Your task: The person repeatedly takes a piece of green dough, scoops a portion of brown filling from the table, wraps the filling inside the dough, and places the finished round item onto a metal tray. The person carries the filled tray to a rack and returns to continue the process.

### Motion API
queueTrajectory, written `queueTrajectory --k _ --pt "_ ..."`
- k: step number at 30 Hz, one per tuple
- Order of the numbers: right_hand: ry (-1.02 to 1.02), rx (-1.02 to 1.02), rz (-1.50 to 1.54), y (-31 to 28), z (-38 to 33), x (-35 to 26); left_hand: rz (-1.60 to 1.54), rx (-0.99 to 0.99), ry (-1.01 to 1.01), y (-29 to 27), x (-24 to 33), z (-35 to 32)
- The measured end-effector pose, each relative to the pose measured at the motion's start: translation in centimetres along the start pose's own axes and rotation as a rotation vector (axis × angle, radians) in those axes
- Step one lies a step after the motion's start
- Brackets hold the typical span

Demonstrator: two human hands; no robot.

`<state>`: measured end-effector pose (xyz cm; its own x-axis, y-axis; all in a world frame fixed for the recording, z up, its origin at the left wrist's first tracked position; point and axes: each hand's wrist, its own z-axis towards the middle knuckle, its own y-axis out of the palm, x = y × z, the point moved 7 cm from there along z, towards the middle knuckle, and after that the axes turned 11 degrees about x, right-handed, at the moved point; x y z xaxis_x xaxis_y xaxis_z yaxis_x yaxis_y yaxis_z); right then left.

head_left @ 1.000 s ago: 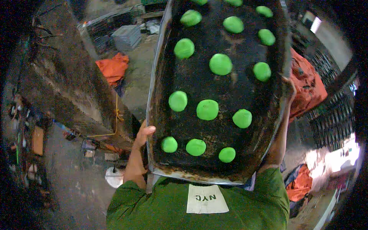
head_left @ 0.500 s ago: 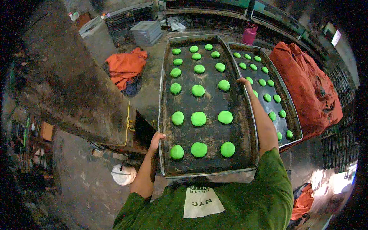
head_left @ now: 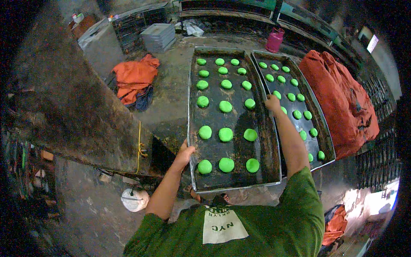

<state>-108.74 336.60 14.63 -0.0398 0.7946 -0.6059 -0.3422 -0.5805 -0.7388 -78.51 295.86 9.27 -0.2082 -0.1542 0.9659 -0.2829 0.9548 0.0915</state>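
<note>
A long, dark baking tray point(head_left: 235, 120) stands slightly tilted in the centre of the frame, its pale metal rim running from the upper middle to the lower middle; on it sit bright green dough rounds point(head_left: 225, 106) in six rows of three, each apart from its neighbours. The left hand point(head_left: 185, 155) grips the tray's left rim at lower centre, thumb over the edge, fingers hidden beneath; the right hand point(head_left: 272, 103) is closed at the right rim, right of centre, its fingertips too small to make out.

Just beside it, toward the right of the frame, lies a second tray point(head_left: 317, 122) with more green rounds point(head_left: 297, 115), partly covered by the right forearm; past its right rim rises a large bundle under a red-orange cover point(head_left: 342, 107). An orange cloth point(head_left: 135, 79) lies crumpled in the upper left, with dark blue fabric point(head_left: 143, 100) at its lower end; above it is a stack of grey slabs or trays point(head_left: 158, 37), and near that a white plastic bag point(head_left: 193, 29). A pink gas cylinder point(head_left: 274, 40) stands at the upper right of centre; a yellow cord point(head_left: 139, 147) hangs at the edge of a dark, worn table point(head_left: 85, 107) filling the left; a white bucket point(head_left: 135, 201) is on the floor point(head_left: 92, 214) at lower left; a green shirt point(head_left: 265, 227) fills the bottom.
</note>
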Motion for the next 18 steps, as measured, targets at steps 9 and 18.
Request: queueTrajectory --k 9,18 --pt "-0.440 -0.361 0.220 -10.4 -24.5 -9.8 0.122 0.042 -0.063 2.0 -0.5 -0.2" --pt "-0.519 -0.246 -0.044 -11.7 -38.5 -13.9 0.242 0.040 0.001 2.5 0.2 -0.9"
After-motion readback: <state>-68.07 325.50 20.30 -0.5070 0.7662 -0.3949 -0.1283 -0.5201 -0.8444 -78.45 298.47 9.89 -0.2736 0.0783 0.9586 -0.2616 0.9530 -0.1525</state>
